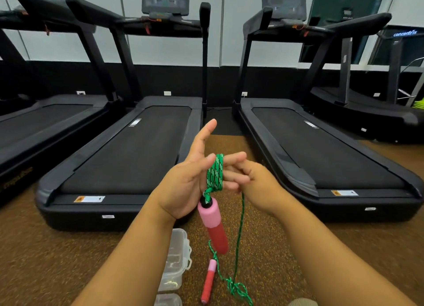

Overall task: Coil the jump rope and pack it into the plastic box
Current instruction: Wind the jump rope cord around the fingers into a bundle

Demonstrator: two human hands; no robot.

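A green jump rope (215, 172) is wound in several turns around the fingers of my left hand (192, 179), palm up and thumb raised. One pink and red handle (214, 225) hangs below that hand. My right hand (254, 182) pinches the rope just right of the coil, and the strand drops from it to the floor. The second handle (209, 280) lies on the floor with a loose tangle of rope (238, 289) beside it. A clear plastic box (175, 257) stands open on the floor, partly behind my left forearm, with its lid (168, 300) nearer to me.
Three black treadmills (128, 149) stand side by side ahead on a brown speckled floor (68, 260). I am in the gap between the middle and right ones. Another machine stands at the far right by a window.
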